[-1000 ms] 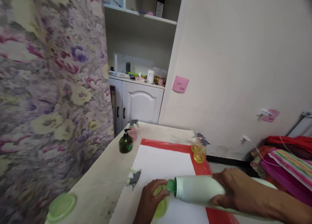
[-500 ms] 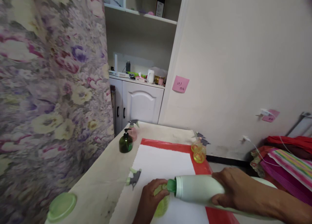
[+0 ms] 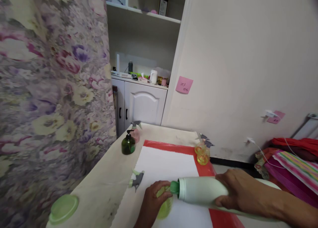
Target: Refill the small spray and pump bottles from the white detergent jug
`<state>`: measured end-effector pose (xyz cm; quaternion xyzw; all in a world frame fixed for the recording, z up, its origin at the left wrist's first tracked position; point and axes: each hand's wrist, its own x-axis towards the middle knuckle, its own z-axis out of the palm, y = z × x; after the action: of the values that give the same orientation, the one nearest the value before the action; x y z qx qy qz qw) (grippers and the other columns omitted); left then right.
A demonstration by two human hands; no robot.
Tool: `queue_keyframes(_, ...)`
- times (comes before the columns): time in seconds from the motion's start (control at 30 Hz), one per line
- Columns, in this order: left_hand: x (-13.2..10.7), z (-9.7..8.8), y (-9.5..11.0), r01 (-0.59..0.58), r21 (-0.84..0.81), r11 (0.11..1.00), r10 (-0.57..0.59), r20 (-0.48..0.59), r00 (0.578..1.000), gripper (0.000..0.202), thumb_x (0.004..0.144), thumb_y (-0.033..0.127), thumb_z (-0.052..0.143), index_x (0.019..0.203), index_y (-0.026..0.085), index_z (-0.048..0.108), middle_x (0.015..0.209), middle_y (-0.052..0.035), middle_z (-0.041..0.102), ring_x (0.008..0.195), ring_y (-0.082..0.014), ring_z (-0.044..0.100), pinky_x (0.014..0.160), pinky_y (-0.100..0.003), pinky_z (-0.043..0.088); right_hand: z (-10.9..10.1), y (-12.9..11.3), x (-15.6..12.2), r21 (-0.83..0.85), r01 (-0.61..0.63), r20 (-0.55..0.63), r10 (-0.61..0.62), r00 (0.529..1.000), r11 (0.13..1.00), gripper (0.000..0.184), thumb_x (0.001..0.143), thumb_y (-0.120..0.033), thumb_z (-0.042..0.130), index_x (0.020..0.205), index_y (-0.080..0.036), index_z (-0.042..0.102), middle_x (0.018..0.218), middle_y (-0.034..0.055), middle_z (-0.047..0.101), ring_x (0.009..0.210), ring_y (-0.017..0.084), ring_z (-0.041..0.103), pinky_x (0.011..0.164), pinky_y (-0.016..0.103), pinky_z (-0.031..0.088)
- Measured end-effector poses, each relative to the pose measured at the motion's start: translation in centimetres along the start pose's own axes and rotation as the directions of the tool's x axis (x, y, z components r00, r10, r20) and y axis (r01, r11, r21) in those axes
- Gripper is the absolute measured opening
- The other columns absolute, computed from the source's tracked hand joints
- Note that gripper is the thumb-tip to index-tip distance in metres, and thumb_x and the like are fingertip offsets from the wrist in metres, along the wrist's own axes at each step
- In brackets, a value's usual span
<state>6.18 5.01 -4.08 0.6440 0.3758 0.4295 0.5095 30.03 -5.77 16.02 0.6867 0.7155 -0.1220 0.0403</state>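
Note:
My left hand [image 3: 156, 198] is closed around the neck of a clear yellow-green bottle [image 3: 164, 209], which stands on the white sheet [image 3: 164, 161]. In my right hand [image 3: 233, 191] is a large pale green bottle [image 3: 198, 190], tipped nearly level. Its green spout [image 3: 174, 187] meets the mouth of the smaller bottle; whether liquid runs between them I cannot make out. Left of my left hand lies a grey and green spray trigger head [image 3: 137, 180] with a thin clear tube. A light green cap [image 3: 64, 208] sits at the table's near left corner.
A dark green pump bottle [image 3: 128, 144] and a pink spray bottle [image 3: 135, 133] stand at the far left of the table. Yellow spray bottles [image 3: 203, 155] stand at the right edge. A flowered curtain [image 3: 54, 89] hangs on the left, and a white cabinet [image 3: 146, 104] is behind.
Both hands and both bottles keep the same places, with the spout still at the smaller bottle's mouth. Only a slight upward shift of the view shows.

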Motion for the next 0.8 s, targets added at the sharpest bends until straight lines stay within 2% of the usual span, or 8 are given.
queue_keyframes(0.57, 0.1, -0.2, -0.2, -0.003, 0.006, 1.000, 0.003, -0.010, 1.000, 0.021, 0.066, 0.020, 0.070, 0.086, 0.024, 0.076, 0.091, -0.0025, 0.077, 0.092, -0.0240, 0.068, 0.085, -0.030, 0.049, -0.2, -0.3, 0.1, 0.008, -0.002, 0.003, 0.002, 1.000, 1.000, 0.029, 0.074, -0.050, 0.063, 0.080, -0.022, 0.068, 0.078, 0.0046, 0.072, 0.070, 0.021, 0.063, 0.058, 0.028, 0.035)
queue_keyframes(0.8, 0.0, -0.2, -0.3, -0.018, 0.024, 1.000, 0.018, -0.015, 1.000, 0.020, 0.067, 0.022, 0.070, 0.086, 0.024, 0.076, 0.091, -0.0028, 0.078, 0.091, -0.0239, 0.069, 0.085, -0.030, 0.049, 0.9, 0.6, 0.3, 0.088, -0.027, 0.023, 0.025, 0.999, 0.996, 0.030, 0.073, -0.051, 0.065, 0.079, -0.022, 0.068, 0.079, 0.0043, 0.072, 0.069, 0.020, 0.063, 0.058, 0.027, 0.035)
